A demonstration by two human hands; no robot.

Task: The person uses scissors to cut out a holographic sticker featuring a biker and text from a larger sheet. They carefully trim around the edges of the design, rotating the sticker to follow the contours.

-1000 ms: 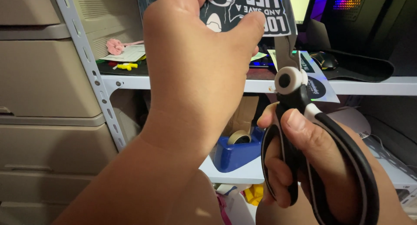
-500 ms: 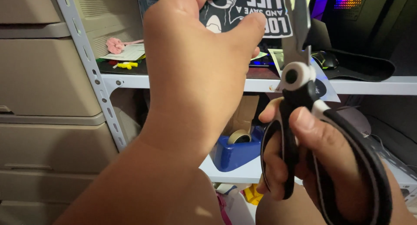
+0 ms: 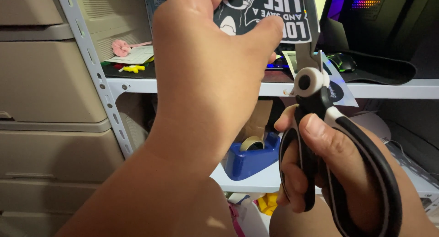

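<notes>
Your left hand (image 3: 206,72) pinched the black printed sheet (image 3: 270,13); your right hand (image 3: 329,173) gripped the scissors (image 3: 315,95), blades at its edge.

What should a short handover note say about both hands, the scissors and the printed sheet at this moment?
Left hand: raised, pinching the black-and-white printed paper sheet.
Right hand: fingers in the loops of the black-handled steel scissors, blades pointing up at the sheet's right edge.
Done: the blades meet the sheet; how far it is cut is hidden.
Left: the sheet is in one piece as far as visible.
Nearby: blue tape dispenser on the lower shelf.
</notes>
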